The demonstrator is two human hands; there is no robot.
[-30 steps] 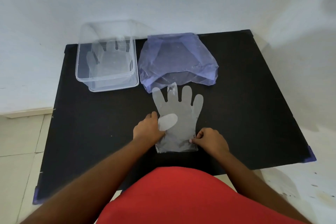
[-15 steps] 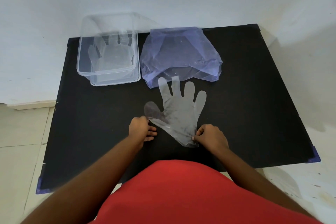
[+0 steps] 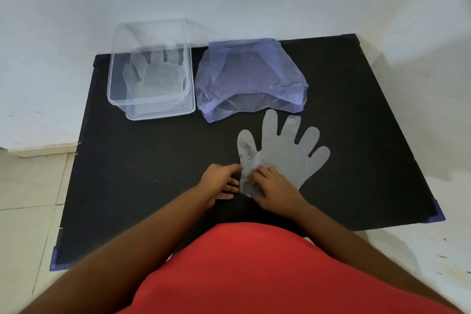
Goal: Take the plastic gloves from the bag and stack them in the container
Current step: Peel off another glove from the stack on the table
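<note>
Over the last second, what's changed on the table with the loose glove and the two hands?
The loose glove has been turned so its fingers fan up and to the right, thumb now spread flat. The right hand moved from the cuff's right corner onto the cuff, pressing it down; the left hand let go of the thumb and rests beside the cuff. The container, the glove inside and the bag stayed put.

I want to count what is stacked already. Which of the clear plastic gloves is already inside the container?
The clear plastic glove lying in the transparent rectangular container; the other glove lies flat on the black table, under both hands.
</note>
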